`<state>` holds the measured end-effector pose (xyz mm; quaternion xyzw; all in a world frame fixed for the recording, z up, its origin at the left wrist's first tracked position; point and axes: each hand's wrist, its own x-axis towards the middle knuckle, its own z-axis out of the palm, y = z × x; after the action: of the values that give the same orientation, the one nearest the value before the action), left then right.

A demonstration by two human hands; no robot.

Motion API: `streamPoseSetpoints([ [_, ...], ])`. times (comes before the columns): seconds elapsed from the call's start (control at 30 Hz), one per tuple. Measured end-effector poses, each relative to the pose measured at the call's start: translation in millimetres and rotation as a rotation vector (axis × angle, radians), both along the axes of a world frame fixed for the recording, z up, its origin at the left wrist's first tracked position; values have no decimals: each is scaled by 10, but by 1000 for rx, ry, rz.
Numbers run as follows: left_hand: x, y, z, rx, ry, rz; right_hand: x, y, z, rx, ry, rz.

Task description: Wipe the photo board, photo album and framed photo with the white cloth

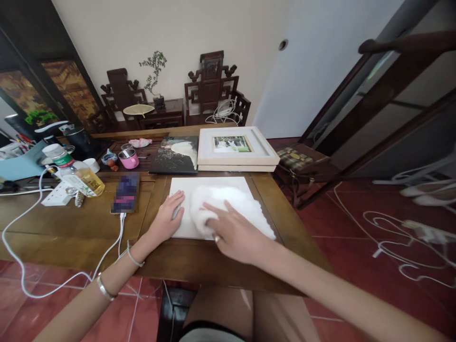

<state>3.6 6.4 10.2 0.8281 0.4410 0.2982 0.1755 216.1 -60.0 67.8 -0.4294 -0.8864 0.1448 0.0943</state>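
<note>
A flat white board (181,185) lies on the wooden table close in front of me. My left hand (170,213) rests on the board's left edge, fingers stretched out and nothing held. A white fluffy cloth (242,202) is spread over the board's middle and right side. My right hand (231,230) presses down on the cloth, its fingers bunched into a fold near the cloth's left end. A ring shows on one finger. Part of the board is hidden under the cloth.
Behind the board stand stacked pale picture frames (237,164) and a dark painted panel (174,154). Leftward are a pink mug (128,159), a phone (125,192) on a white cable, a bottle (83,178) and a power strip (59,192). The table's right edge (302,228) is close.
</note>
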Motion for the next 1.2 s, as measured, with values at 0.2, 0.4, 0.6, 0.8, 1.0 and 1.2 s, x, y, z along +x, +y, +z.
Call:
streamPoseSetpoints([
  [0.2,9,-8,24,-19,-8,1,-86,709,35,97,-103,-110],
  [0.4,4,-6,24,-9,-2,3,-130,824,78,77,-128,-79],
  [0.6,8,-9,27,-9,14,-4,-189,186,69,-8,-160,36],
  [0.8,-16,3,17,0,-1,-32,-148,-354,59,-75,-69,226],
  [1.0,-6,0,14,-8,6,-5,-51,-48,12,-30,39,76],
  [1.2,14,-8,21,-13,-4,2,-88,544,5,98,-105,-145],
])
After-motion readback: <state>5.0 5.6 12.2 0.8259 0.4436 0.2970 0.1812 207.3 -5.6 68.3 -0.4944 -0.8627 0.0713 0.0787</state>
